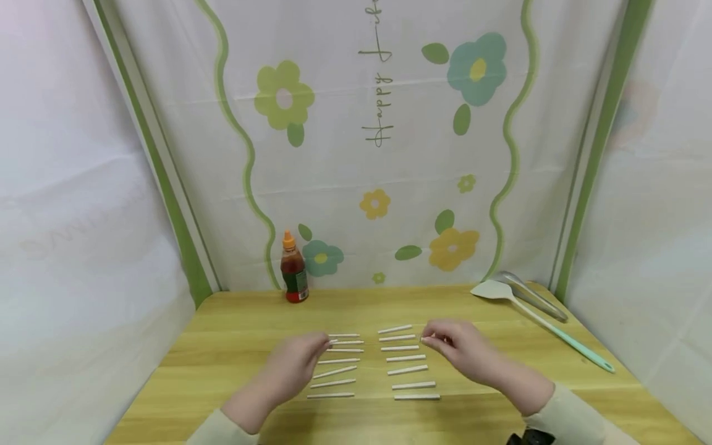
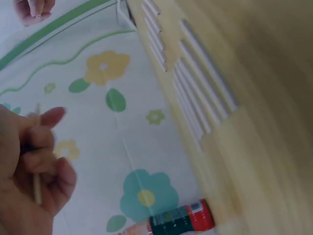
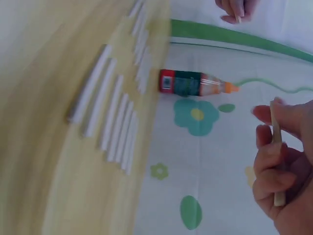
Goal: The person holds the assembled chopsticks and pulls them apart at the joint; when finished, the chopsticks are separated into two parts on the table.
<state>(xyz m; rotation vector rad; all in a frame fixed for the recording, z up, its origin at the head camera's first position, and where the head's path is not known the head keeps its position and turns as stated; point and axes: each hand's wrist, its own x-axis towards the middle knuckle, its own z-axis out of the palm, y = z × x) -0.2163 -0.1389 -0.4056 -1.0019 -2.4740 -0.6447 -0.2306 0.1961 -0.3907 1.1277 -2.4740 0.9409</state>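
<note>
My left hand (image 1: 295, 366) is raised over the left row of thin white sticks (image 1: 334, 384). Its curled fingers hold a slim pale stick (image 2: 37, 190), seen best in the left wrist view. On the other side, my right hand (image 1: 466, 350) hovers beside the right row of white sticks (image 1: 408, 370). A pale stick (image 3: 279, 197) is gripped between its thumb and curled fingers in the right wrist view. Both rows hold several sticks, lying roughly sideways one behind another, with a gap between the rows.
A red sauce bottle (image 1: 295, 272) with an orange cap stands at the back left. At the back right lie a white spatula with a mint handle (image 1: 578, 343) and a metal utensil (image 1: 534, 292). Patterned cloth (image 1: 345, 154) hangs behind the wooden table (image 1: 233, 334).
</note>
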